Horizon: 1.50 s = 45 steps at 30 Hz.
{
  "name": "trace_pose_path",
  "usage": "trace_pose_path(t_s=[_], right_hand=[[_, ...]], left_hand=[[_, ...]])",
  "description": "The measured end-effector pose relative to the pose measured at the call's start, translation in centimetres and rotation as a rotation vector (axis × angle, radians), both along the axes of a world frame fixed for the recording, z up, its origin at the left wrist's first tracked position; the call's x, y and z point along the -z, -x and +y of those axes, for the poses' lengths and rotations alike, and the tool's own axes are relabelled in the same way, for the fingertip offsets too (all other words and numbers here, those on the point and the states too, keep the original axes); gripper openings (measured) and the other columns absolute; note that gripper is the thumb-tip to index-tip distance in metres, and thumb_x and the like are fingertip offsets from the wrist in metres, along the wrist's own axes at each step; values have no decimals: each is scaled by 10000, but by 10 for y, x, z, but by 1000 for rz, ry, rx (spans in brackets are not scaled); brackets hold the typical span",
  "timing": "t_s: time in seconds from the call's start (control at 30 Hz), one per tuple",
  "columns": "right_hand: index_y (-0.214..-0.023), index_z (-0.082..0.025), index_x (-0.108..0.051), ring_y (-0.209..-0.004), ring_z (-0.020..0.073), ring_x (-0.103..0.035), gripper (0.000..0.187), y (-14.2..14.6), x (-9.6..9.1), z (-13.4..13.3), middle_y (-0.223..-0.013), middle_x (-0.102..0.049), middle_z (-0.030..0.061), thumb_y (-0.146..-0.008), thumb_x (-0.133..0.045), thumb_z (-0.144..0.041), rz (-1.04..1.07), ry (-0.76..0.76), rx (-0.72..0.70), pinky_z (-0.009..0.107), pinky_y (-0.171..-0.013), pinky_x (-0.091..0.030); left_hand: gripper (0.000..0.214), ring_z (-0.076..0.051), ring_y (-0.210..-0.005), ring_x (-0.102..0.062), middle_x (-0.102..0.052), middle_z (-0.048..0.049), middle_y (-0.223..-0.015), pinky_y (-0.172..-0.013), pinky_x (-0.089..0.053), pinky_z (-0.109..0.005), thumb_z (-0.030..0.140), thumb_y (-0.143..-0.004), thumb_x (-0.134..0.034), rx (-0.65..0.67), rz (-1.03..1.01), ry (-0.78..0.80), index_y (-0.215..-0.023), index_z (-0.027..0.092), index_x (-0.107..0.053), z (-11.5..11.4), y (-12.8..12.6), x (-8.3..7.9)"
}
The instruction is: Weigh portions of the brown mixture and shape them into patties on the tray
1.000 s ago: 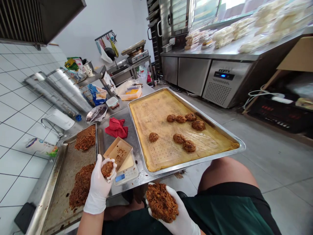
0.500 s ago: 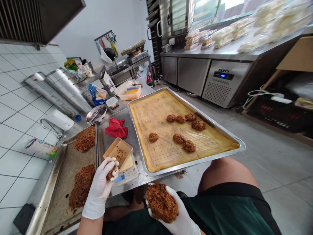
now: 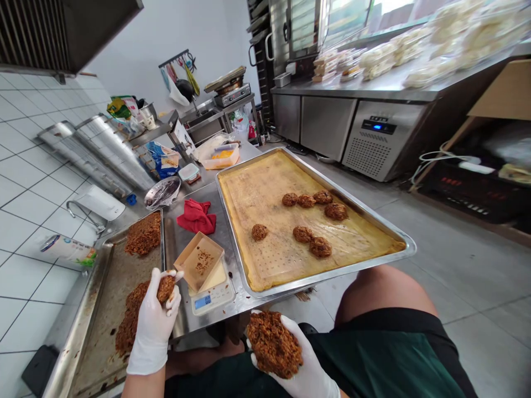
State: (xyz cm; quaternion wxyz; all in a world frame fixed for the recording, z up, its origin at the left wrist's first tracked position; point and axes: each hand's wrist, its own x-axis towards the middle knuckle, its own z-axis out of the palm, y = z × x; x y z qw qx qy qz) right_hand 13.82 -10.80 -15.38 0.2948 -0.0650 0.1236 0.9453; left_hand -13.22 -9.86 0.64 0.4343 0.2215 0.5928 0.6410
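Note:
My left hand point(image 3: 156, 315), in a white glove, grips a small clump of brown crumbly mixture point(image 3: 166, 288) above the edge of the metal tray. My right hand point(image 3: 305, 359), also gloved, cups a larger brown patty of the same mixture point(image 3: 274, 344) over my lap. Under and beside my left hand, a pile of mixture point(image 3: 129, 326) lies on the dark baking tray point(image 3: 97, 326), with another pile point(image 3: 143, 235) farther up. A kitchen scale point(image 3: 215, 298) reading 0.0 carries an open cardboard box point(image 3: 199, 260) with crumbs inside.
A large lined tray point(image 3: 257, 188) holds several brown lumps point(image 3: 302, 235). A red cloth point(image 3: 197, 215) lies beside it. Farther back stand a plastic tub with orange contents point(image 3: 224, 156), a small lidded container point(image 3: 189, 173) and a covered bowl point(image 3: 162, 192).
My left hand has moved left, away from the scale and box and over the tray edge, with the clump still in its fingers. My right hand stays where it was.

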Motion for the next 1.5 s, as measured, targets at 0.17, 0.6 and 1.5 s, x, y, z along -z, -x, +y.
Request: trace_pose_path(t_s=[0.17, 0.6, 1.5], right_hand=[[-1156, -92, -729, -1010, 285, -726, 493, 1, -1, -1, -1126, -779, 142, -977, -463, -466, -17, 8, 1, 434, -903, -501], [-1163, -89, -721, -1026, 287, -719, 490, 1, 3, -1, -1142, -773, 147, -983, -463, -464, 10, -17, 16, 444, -918, -494], [-1189, -99, -711, -989, 261, -725, 579, 5, 22, -3, -1112, -780, 147, -901, -537, -570, 23, -107, -40, 398, -911, -499]], left_hand=[[295, -151, -600, -625, -689, -30, -749, -486, -483, -250, 483, -759, -791, -50, 3, -36, -858, 235, -665, -3, -7, 9], [381, -98, -629, -600, -684, -31, -797, -519, -454, -188, 374, -747, -803, 19, -43, 17, -1027, 138, -697, 27, -14, 13], [497, -255, -1120, -667, -701, -71, -1271, -967, -531, -364, 355, -769, -775, 641, 913, -38, -1242, 245, -668, 96, -143, -6]])
